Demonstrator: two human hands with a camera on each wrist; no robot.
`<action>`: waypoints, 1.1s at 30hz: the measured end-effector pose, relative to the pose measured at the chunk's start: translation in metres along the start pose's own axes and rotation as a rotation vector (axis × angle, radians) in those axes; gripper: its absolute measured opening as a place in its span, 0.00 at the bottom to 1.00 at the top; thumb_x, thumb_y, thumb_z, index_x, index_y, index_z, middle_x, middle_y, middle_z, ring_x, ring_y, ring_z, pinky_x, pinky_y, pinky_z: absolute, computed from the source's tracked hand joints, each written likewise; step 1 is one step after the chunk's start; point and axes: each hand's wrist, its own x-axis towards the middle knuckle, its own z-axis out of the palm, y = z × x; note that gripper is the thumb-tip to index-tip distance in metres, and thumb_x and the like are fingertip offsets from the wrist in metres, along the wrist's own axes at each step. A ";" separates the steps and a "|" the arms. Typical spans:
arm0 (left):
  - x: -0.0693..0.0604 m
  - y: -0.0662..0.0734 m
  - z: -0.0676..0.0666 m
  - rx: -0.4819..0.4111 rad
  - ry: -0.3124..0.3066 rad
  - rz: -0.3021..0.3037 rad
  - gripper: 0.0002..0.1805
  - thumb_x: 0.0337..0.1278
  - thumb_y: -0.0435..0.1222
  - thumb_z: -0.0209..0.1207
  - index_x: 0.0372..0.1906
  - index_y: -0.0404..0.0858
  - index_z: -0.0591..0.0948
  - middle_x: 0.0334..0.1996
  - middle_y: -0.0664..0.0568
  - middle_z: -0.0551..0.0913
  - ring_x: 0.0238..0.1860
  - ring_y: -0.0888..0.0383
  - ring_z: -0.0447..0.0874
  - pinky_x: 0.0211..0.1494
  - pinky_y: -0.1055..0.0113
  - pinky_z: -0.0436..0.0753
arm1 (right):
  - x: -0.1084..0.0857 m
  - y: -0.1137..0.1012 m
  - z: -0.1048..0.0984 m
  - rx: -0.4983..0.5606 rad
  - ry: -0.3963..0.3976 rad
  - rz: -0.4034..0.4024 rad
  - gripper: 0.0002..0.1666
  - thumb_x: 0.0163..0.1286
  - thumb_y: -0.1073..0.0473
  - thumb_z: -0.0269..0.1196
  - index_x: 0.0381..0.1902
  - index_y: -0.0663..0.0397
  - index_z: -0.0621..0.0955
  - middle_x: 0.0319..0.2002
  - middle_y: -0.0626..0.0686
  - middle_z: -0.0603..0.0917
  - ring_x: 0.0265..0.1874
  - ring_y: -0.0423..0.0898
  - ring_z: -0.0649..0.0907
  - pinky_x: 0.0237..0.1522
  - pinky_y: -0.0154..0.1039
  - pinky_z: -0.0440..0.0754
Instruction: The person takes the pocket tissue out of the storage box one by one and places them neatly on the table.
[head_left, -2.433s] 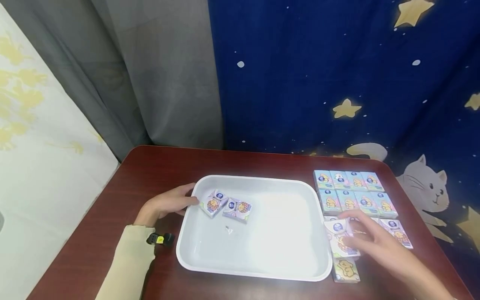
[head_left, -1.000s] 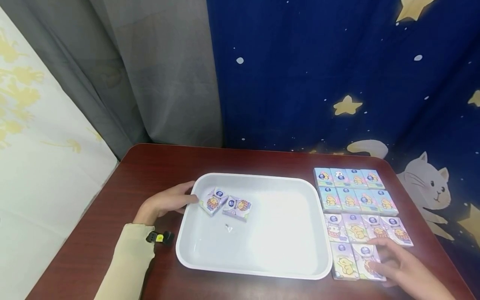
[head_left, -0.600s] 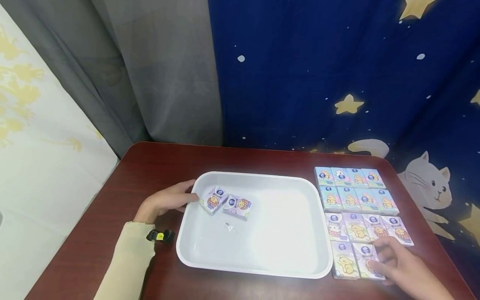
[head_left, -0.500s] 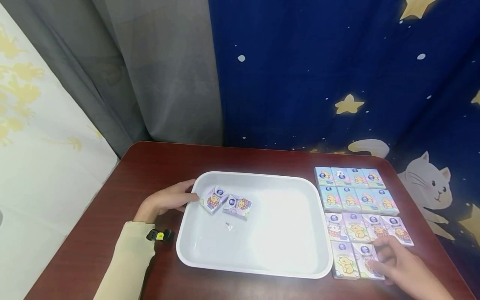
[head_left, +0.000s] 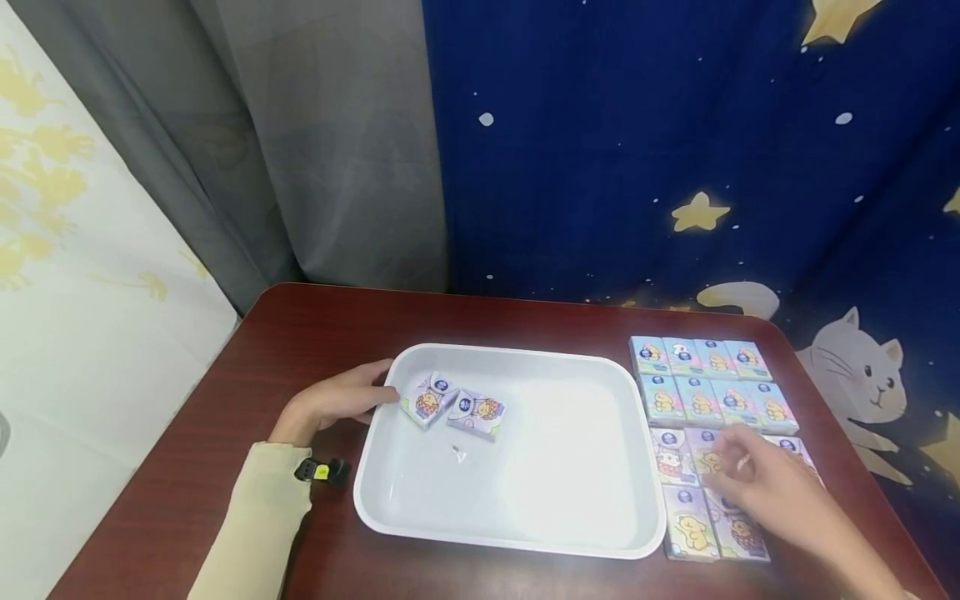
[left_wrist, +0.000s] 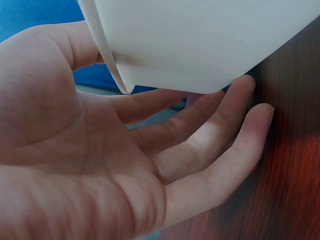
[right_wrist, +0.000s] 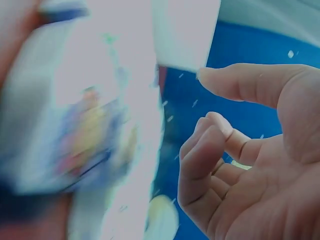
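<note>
My left hand (head_left: 333, 404) grips the left rim of a white tray (head_left: 540, 475); in the left wrist view its fingers lie under the rim, against the tray's outer wall. Inside, two purple tissue packs (head_left: 428, 400) lie at the upper left. My right hand (head_left: 772, 483) hovers over the packs to the right of the tray, thumb and fingers apart, holding nothing. Beneath it, the front row has a yellow-figured purple pack (head_left: 691, 527) and a second purple pack (head_left: 742, 537), partly covered by the hand. In the right wrist view the packs are blurred.
Two rows of blue tissue packs (head_left: 701, 402) stand behind the purple rows, close to the tray's right side. A tiny clear scrap (head_left: 460, 455) lies in the tray. The dark red table (head_left: 330, 325) ends at curtains behind it.
My right hand brought a purple pack from beside the tray to the front row, released it, then lifted up and leftward. My left hand stays on the tray.
</note>
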 end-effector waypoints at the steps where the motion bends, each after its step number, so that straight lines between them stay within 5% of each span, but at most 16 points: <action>1: 0.000 0.000 0.000 0.000 -0.001 0.002 0.35 0.77 0.35 0.62 0.82 0.34 0.65 0.61 0.38 0.84 0.52 0.43 0.90 0.55 0.42 0.91 | 0.004 -0.009 -0.001 -0.016 0.015 -0.028 0.25 0.76 0.52 0.73 0.60 0.60 0.77 0.40 0.55 0.86 0.35 0.48 0.84 0.32 0.40 0.82; 5: 0.000 0.000 0.000 -0.002 -0.007 0.006 0.35 0.77 0.35 0.62 0.82 0.34 0.66 0.61 0.38 0.84 0.52 0.44 0.90 0.54 0.42 0.91 | 0.020 -0.043 -0.003 -0.038 0.061 -0.160 0.19 0.70 0.57 0.76 0.52 0.52 0.79 0.36 0.50 0.84 0.31 0.46 0.81 0.31 0.42 0.79; 14: 0.003 0.000 0.002 -0.024 -0.015 -0.002 0.35 0.77 0.33 0.59 0.83 0.34 0.65 0.58 0.38 0.84 0.51 0.42 0.90 0.54 0.43 0.91 | 0.061 -0.100 0.002 -0.038 0.005 -0.379 0.18 0.69 0.60 0.77 0.50 0.53 0.80 0.34 0.45 0.83 0.26 0.43 0.76 0.29 0.39 0.77; 20: 0.002 0.000 0.001 -0.021 -0.009 -0.005 0.35 0.77 0.33 0.59 0.83 0.33 0.64 0.58 0.38 0.84 0.51 0.43 0.90 0.54 0.43 0.91 | 0.086 -0.132 0.009 -0.035 -0.060 -0.442 0.16 0.69 0.61 0.76 0.50 0.52 0.82 0.36 0.46 0.85 0.30 0.44 0.80 0.35 0.43 0.81; 24: 0.001 0.000 0.000 -0.017 -0.004 -0.008 0.35 0.77 0.33 0.59 0.83 0.33 0.64 0.58 0.38 0.84 0.51 0.43 0.90 0.54 0.43 0.91 | 0.101 -0.150 0.017 -0.016 -0.091 -0.568 0.12 0.69 0.64 0.75 0.47 0.49 0.84 0.37 0.45 0.87 0.35 0.43 0.83 0.41 0.43 0.86; 33: 0.001 -0.001 0.000 -0.028 -0.008 -0.003 0.35 0.77 0.33 0.59 0.83 0.33 0.64 0.58 0.38 0.84 0.51 0.42 0.91 0.53 0.43 0.92 | 0.123 -0.189 0.047 -0.111 -0.205 -0.767 0.19 0.71 0.67 0.72 0.58 0.54 0.86 0.44 0.53 0.90 0.39 0.45 0.87 0.45 0.40 0.88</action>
